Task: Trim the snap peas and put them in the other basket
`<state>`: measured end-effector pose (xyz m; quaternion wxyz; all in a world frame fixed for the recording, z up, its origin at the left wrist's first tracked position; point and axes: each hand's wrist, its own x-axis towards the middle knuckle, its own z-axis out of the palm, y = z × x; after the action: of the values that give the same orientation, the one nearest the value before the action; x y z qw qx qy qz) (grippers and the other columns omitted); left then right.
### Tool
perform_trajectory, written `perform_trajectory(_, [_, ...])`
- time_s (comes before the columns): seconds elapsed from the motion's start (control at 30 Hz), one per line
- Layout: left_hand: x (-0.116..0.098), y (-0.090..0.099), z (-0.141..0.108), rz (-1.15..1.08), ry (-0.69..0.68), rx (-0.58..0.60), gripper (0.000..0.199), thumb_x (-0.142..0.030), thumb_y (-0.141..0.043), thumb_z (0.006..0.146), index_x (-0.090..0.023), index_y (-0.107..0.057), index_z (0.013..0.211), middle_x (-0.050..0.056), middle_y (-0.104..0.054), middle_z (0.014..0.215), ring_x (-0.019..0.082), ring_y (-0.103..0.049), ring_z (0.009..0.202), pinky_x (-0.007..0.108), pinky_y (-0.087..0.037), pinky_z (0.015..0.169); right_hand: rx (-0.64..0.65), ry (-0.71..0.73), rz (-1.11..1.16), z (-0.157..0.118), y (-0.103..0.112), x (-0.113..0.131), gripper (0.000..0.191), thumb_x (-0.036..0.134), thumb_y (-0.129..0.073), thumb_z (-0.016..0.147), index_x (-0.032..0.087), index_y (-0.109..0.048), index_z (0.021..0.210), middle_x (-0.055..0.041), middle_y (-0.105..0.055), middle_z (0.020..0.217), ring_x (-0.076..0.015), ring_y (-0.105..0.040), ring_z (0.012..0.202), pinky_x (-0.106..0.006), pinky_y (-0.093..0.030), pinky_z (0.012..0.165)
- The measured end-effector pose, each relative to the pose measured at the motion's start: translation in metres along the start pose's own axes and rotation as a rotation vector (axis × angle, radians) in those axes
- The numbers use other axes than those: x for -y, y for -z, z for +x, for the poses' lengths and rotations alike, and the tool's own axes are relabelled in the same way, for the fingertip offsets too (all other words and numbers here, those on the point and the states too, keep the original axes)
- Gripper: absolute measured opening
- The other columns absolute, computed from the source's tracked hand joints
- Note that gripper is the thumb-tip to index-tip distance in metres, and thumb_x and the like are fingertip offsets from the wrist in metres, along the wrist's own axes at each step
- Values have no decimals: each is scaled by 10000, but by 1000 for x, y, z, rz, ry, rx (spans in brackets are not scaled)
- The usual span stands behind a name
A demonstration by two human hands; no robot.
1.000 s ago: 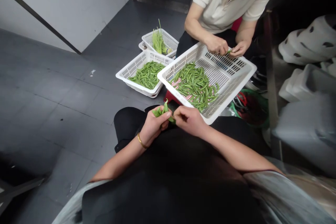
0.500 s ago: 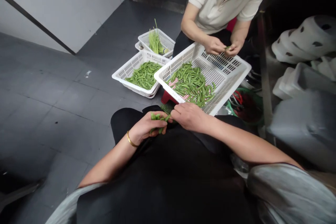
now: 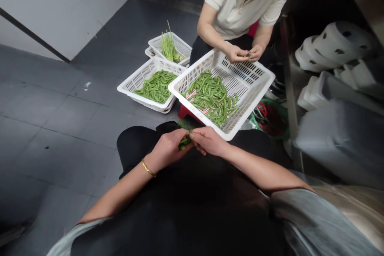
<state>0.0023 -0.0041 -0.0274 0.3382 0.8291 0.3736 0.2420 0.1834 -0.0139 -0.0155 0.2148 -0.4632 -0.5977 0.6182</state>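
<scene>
Over my lap, my left hand (image 3: pixel 168 148) is closed around a few green pea pods (image 3: pixel 185 141), partly hidden by its fingers. My right hand (image 3: pixel 209 141) meets it from the right, with thumb and fingers pinched at the end of a pod. Just beyond my hands stands a large white basket (image 3: pixel 251 108), with a heap of green pods (image 3: pixel 211 94) in its left part. A smaller white basket (image 3: pixel 127 88) to its left also has pods (image 3: pixel 157 86) in it.
Across the large basket sits a person in a white shirt (image 3: pixel 240 12), hands together above its far rim. Long green stalks (image 3: pixel 169 48) lie in a back basket (image 3: pixel 187 50). Grey bins (image 3: pixel 339 140) stand at right, near a green basket (image 3: pixel 285 128) on the floor.
The view has shifted, so the baskets appear further left. My left hand has turned its back upward and covers more of the pods. My right hand's fingers have come closer against it.
</scene>
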Motion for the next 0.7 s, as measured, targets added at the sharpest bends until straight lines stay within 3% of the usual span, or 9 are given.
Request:
perform_trajectory(0.07, [1, -1, 1, 70, -1, -96, 95, -238, -568, 805, -184, -622, 861, 73, -616, 776, 171, -559, 698, 255, -413, 631, -80, 84, -251, -1, 3, 5, 363, 348, -348, 925, 189, -409, 605, 53, -430, 460, -74, -426, 404, -183, -294, 424])
perform_trajectory(0.2, [3, 7, -1, 66, -75, 15, 121, -155, -540, 778, -184, -655, 802, 63, -598, 709, 158, -527, 633, 249, -388, 578, -181, 316, -852, -5, 6, 4, 218, 272, -429, 899, 170, -481, 714, -27, -553, 678, -117, -503, 605, -223, -303, 529])
perform_trajectory(0.27, [0, 11, -3, -1, -99, 66, 125, -132, -542, 761, -179, -657, 772, 59, -593, 692, 152, -514, 618, 250, -380, 565, -96, 374, -869, -7, 7, 0, 187, 239, -430, 885, 173, -479, 717, -32, -560, 688, -121, -503, 608, -231, -308, 534])
perform_trajectory(0.33, [-6, 11, -3, -118, -81, 65, 106, -133, -565, 753, -179, -660, 759, 56, -604, 692, 150, -524, 627, 253, -393, 577, -14, 380, -620, -6, 5, -4, 247, 264, -395, 907, 182, -452, 682, -8, -543, 633, -110, -503, 572, -224, -342, 537])
perform_trajectory(0.4, [-13, 8, -1, -282, 24, -54, 66, -157, -610, 748, -182, -666, 773, 56, -628, 717, 152, -554, 657, 254, -420, 602, -43, 342, -225, -4, 1, -8, 322, 348, -335, 949, 190, -441, 689, 10, -539, 600, -104, -531, 556, -220, -401, 557])
perform_trajectory(0.5, [-16, 6, 4, -644, 266, -421, 82, -206, -662, 742, -186, -653, 821, 35, -638, 707, 104, -507, 526, 220, -392, 487, -141, 285, 174, -2, -2, -10, 358, 447, -325, 951, 188, -476, 756, 15, -558, 593, -113, -571, 548, -230, -452, 555])
perform_trajectory(0.6, [0, 20, 8, -1026, 377, -713, 79, -225, -661, 728, -182, -616, 776, 0, -601, 621, 48, -340, 376, 177, -245, 342, -39, 257, 13, -9, 15, -6, 341, 421, -418, 926, 161, -576, 773, 3, -587, 603, -104, -569, 539, -219, -444, 550])
perform_trajectory(0.7, [25, 40, 7, -1337, 428, -743, 122, -246, -664, 672, -167, -572, 670, -27, -498, 531, 51, -332, 375, 153, -178, 297, 195, 197, -387, -13, 55, -2, 262, 416, -617, 810, 163, -680, 826, 2, -633, 635, -98, -564, 541, -207, -404, 541])
